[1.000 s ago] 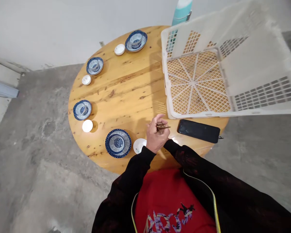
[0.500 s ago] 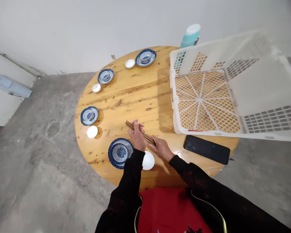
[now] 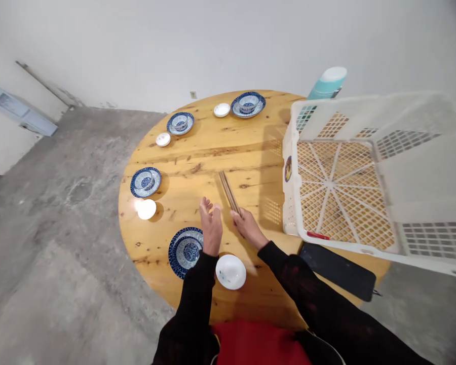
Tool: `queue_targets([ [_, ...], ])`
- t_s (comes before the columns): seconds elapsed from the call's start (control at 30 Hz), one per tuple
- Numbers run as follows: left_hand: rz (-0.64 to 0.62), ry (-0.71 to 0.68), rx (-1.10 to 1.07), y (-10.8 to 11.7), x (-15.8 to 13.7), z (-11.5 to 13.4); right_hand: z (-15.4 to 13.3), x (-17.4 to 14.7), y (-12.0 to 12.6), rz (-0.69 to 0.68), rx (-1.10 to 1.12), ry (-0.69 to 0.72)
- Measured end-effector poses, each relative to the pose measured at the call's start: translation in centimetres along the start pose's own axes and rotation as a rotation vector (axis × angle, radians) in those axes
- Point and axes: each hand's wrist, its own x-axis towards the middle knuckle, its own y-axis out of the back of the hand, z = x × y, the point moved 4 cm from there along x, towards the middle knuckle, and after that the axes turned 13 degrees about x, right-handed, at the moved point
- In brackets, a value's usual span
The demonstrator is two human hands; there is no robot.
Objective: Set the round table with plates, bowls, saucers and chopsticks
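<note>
My right hand (image 3: 248, 226) is closed round the lower end of a bundle of brown chopsticks (image 3: 230, 191), which point up and away over the table. To its left, my left hand (image 3: 212, 223) is held with fingers apart and nothing in it. Beneath my left wrist sits a blue-and-white bowl (image 3: 190, 251) on a blue-patterned plate (image 3: 174, 255), partly hidden by my sleeve. Close to me, between my forearms, is a small white bowl (image 3: 231, 272) with a faint printed mark inside.
More plates with bowls (image 3: 146, 182) and small white dishes (image 3: 163, 139) stand round the left and far edge of the wooden table (image 3: 197, 172). At the right are a white plastic basket (image 3: 289, 203), a black phone (image 3: 338, 268) and a turquoise flask (image 3: 327, 83).
My left hand has let go of the chopsticks and opened. The chopsticks have swung from lying leftward to pointing away from me, held by my right hand alone. The view has shifted slightly.
</note>
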Motion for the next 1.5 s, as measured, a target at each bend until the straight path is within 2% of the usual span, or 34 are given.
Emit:
queue_targets([
  [0.07, 0.008, -0.072, 0.109, 1.7, -1.9, -0.9, -1.2, 3.7, 0.5, 0.178, -0.272, 0.010],
  [0.13, 0.055, -0.110, 0.212, 3.7, -4.0, -2.3, -2.6, 7.0, 0.9, 0.286, -0.468, 0.006],
  [0.23, 0.138, -0.085, 0.300, 6.7, -7.2, -5.3, -4.0, 10.6, 1.2, 0.345, -0.547, -0.003],
  [0.33, 0.196, -0.008, 0.345, 9.0, -10.1, -8.6, -4.4, 12.1, 1.4, 0.368, -0.612, 0.003],
  [0.5, 0.236, 0.116, 0.345, 10.7, -13.1, -11.8, -4.1, 12.4, 1.1, 0.398, -0.859, 0.038],
  [0.87, 0.238, 0.066, 0.355, 11.5, -13.4, -11.7, -4.2, 12.3, 0.9, 0.437, -1.070, 0.074],
  [1.5, 0.274, 0.091, 0.379, 14.2, -14.6, -12.9, -4.5, 11.2, 1.5, 0.408, -1.097, 0.078],
])
